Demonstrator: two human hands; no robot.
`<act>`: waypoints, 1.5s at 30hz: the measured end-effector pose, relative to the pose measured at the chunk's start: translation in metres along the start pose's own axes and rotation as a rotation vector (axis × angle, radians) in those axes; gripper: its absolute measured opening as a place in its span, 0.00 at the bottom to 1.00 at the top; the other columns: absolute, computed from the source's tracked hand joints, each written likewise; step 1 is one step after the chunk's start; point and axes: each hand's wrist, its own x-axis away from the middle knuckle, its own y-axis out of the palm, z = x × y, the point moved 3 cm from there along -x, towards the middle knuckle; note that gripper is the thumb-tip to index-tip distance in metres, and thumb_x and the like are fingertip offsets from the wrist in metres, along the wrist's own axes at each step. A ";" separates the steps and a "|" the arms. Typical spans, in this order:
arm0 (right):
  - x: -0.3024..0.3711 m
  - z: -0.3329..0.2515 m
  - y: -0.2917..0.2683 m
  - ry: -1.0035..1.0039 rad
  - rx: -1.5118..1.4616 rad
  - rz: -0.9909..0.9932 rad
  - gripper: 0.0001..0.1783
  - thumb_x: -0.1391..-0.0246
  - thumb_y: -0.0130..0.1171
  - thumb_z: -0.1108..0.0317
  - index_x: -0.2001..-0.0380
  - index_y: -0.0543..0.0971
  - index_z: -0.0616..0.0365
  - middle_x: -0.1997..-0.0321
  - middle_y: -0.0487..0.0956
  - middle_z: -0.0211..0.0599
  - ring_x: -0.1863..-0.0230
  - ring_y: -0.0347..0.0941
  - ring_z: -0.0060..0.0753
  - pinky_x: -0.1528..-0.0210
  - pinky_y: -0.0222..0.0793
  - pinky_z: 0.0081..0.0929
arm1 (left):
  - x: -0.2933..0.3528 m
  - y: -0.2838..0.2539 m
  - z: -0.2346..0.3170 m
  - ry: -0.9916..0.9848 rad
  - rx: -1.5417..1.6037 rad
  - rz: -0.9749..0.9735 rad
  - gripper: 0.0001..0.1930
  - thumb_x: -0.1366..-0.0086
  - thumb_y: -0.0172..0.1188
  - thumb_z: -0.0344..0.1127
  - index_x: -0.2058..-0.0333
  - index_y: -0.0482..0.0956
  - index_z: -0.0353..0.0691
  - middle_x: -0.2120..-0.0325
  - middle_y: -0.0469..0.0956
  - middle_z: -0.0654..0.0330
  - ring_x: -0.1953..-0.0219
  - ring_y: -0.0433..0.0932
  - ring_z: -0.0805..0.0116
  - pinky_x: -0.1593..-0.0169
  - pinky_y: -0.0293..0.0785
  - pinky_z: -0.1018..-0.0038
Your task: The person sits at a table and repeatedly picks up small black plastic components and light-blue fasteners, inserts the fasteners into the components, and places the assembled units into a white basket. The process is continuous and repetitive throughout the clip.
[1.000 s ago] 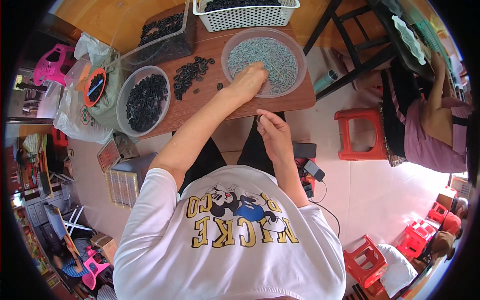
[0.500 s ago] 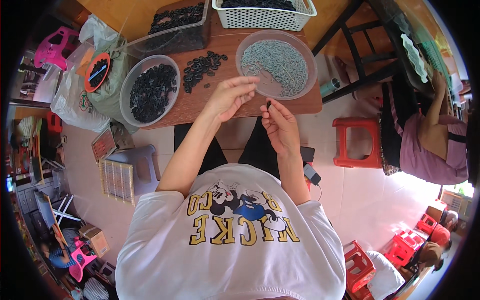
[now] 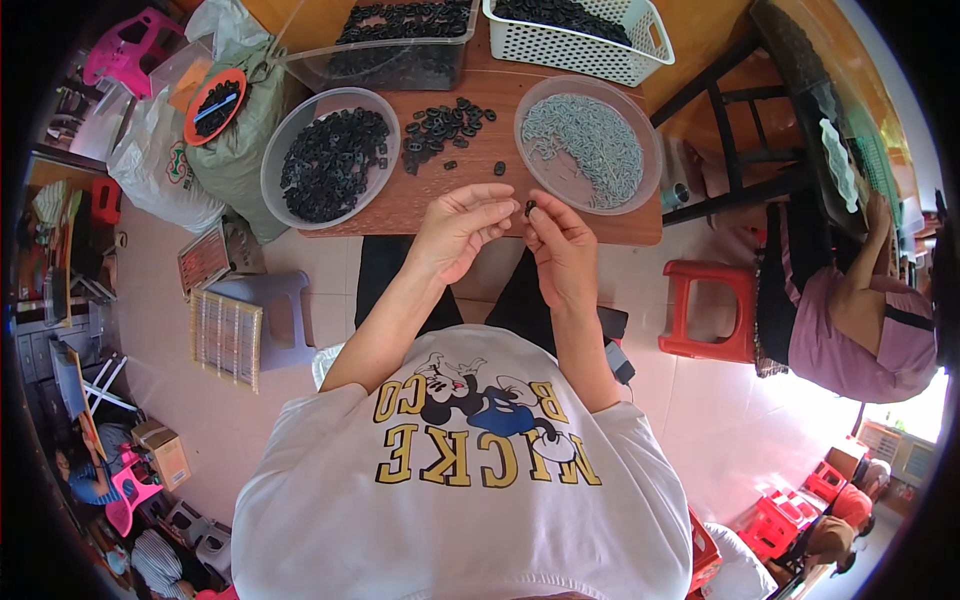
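My right hand (image 3: pixel 563 243) pinches a small black plastic piece (image 3: pixel 530 208) between thumb and fingers, just beyond the table's near edge. Close beside it, the thumb and forefinger of my left hand (image 3: pixel 462 232) are pressed together, their tips pointing at the black piece. Whatever the left fingers hold is too small to make out. Beyond my right hand a clear round bowl (image 3: pixel 648 185) holds many small silvery screws (image 3: pixel 590 135). Another clear bowl (image 3: pixel 272 180), to the left, is filled with black pieces (image 3: pixel 335 165). A loose pile of them (image 3: pixel 440 130) lies between the bowls, with a single piece (image 3: pixel 499 168) nearer me.
At the back of the brown table (image 3: pixel 440 190) stand a clear bin (image 3: pixel 400 75) and a white perforated basket (image 3: pixel 560 48), both holding black pieces. Sacks (image 3: pixel 240 160) with an orange dish (image 3: pixel 238 78) are at left. A red stool (image 3: pixel 710 310) and a seated person (image 3: pixel 860 290) are at right.
My left hand has come away from the rim of the screw bowl and down to the black piece in my right hand. The whole view has shifted slightly.
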 end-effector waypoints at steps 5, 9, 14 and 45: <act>0.003 -0.002 0.006 -0.116 0.198 -0.003 0.13 0.51 0.61 0.77 0.59 0.78 0.66 0.68 0.80 0.35 0.70 0.72 0.18 0.67 0.66 0.13 | 0.006 -0.001 0.006 0.067 -0.081 0.047 0.10 0.44 0.62 0.25 0.62 0.79 0.32 0.69 0.81 0.56 0.70 0.78 0.73 0.65 0.74 0.80; 0.009 -0.008 0.017 -0.166 0.326 -0.009 0.11 0.51 0.61 0.78 0.62 0.80 0.66 0.69 0.81 0.35 0.72 0.72 0.17 0.69 0.66 0.13 | 0.012 0.002 0.009 0.133 -0.135 0.039 0.09 0.44 0.62 0.25 0.63 0.79 0.32 0.70 0.81 0.57 0.70 0.78 0.73 0.65 0.74 0.80; 0.012 -0.008 0.019 -0.176 0.382 -0.018 0.09 0.52 0.61 0.78 0.64 0.80 0.67 0.70 0.81 0.35 0.73 0.72 0.16 0.71 0.65 0.12 | 0.015 0.001 0.009 0.147 -0.161 0.008 0.09 0.43 0.60 0.23 0.62 0.78 0.31 0.69 0.80 0.56 0.70 0.78 0.72 0.63 0.76 0.79; 0.028 0.000 0.016 -0.244 0.653 0.062 0.09 0.52 0.63 0.74 0.66 0.81 0.66 0.73 0.80 0.31 0.74 0.72 0.14 0.72 0.68 0.12 | 0.028 -0.002 0.005 0.191 -0.353 -0.022 0.12 0.43 0.61 0.24 0.59 0.78 0.30 0.69 0.80 0.56 0.69 0.78 0.74 0.65 0.74 0.81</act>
